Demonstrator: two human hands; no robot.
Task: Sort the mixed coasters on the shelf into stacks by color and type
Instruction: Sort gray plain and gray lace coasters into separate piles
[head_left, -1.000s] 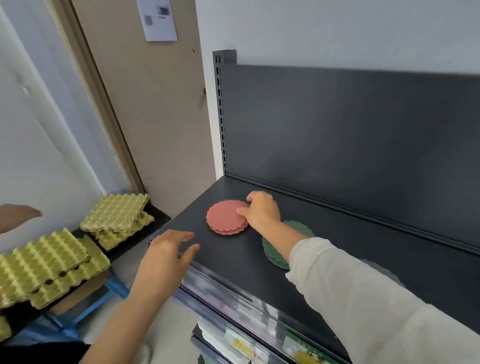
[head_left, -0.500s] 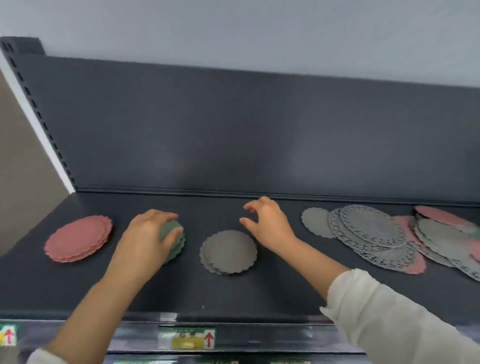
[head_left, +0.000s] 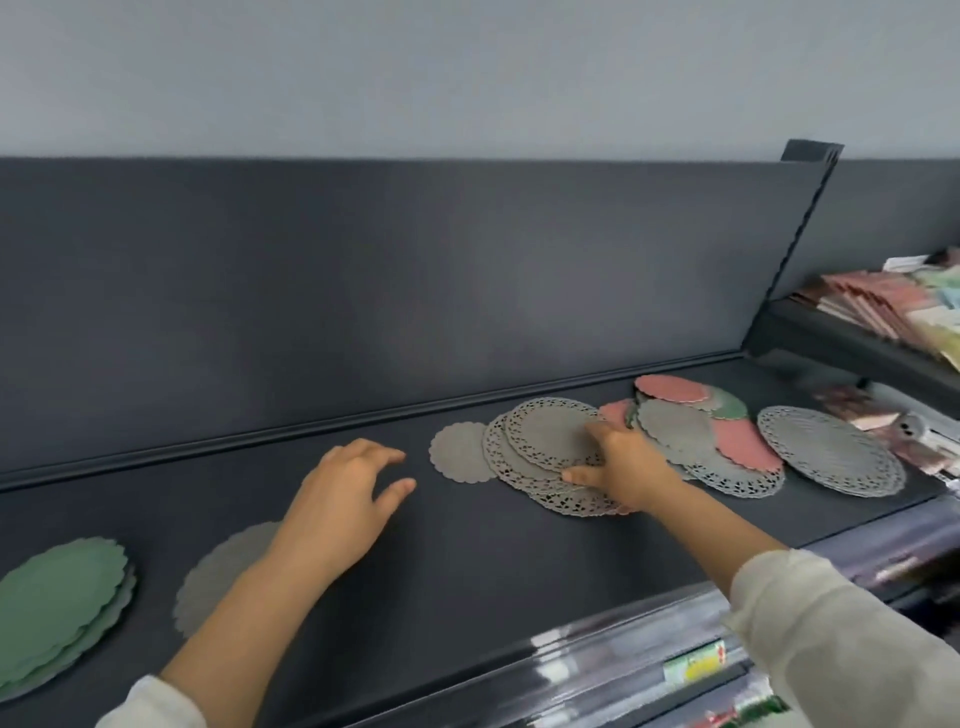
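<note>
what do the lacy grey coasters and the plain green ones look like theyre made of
The lacy grey round coasters: probably thin silicone or felt, matte, with punched holes ringing the rim. The plain green scalloped coasters: seemingly the same thin matte sheet, solid, wavy-edged.

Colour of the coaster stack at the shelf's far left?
Green, with scalloped edges: the coaster stack, seen best in the head view.

The shelf (head_left: 467, 571) and its back panel (head_left: 363, 286) look like dark painted metal, dead matt and smooth. The green coasters (head_left: 57, 597) and pink coasters (head_left: 670, 387) are matt too and soft-looking, maybe felt or thick paper, can't tell. The grey lace coasters (head_left: 550, 431) have punched-out holes round the rim. The front rail (head_left: 623, 644) is glossy clear plastic. The right sleeve (head_left: 857, 649) is pale cloth.
</note>
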